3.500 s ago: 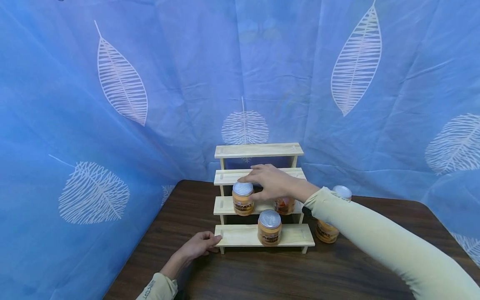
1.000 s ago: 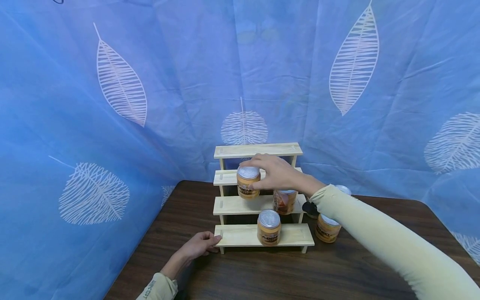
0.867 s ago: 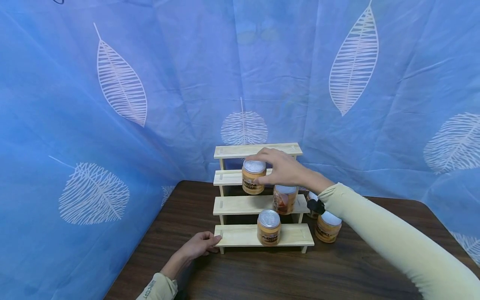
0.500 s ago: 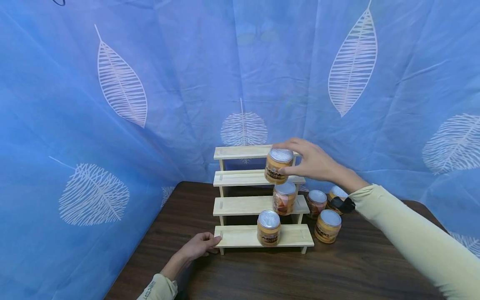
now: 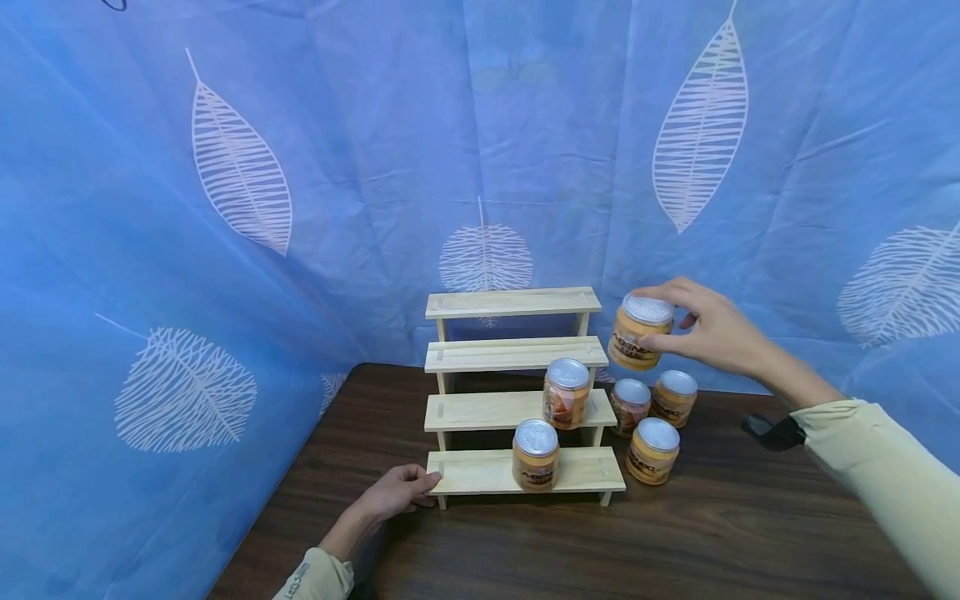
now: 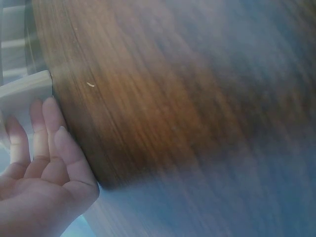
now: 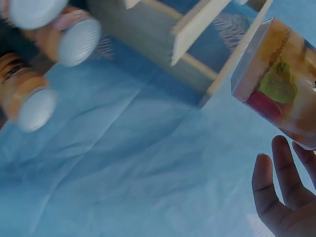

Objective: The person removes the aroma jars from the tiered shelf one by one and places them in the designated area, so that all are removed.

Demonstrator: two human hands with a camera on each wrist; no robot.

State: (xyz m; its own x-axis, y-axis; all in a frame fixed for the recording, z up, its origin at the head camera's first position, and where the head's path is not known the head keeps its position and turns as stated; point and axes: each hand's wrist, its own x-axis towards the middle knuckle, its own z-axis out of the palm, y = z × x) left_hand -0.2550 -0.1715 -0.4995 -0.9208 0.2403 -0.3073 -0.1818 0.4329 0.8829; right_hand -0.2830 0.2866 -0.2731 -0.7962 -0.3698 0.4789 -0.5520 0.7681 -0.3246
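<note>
In the head view my right hand (image 5: 712, 329) pinches an orange-labelled canned-food jar (image 5: 630, 346) between thumb and fingers. This jar has a silver ridged lid and hangs upright in the air, right of the four-tier wooden display rack (image 5: 480, 471). The right wrist view shows fruit pictures on the held jar (image 7: 276, 89), with some fingers spread below it. My left hand (image 5: 393, 492) grips the left end of the lowest shelf, thumb on top; the left wrist view shows its fingers (image 6: 37, 116) beneath the board.
One jar (image 5: 536, 465) stands on the lowest shelf, another (image 5: 566, 404) on the second shelf up. Beside the rack's right side, three jars (image 5: 652, 462) stand on the dark wooden table (image 5: 675, 542). A blue leaf-print cloth (image 5: 375, 167) hangs behind.
My right hand has lifted the jar from the left of the second shelf up and carried it rightward past the rack. My left hand has stayed on the lowest shelf.
</note>
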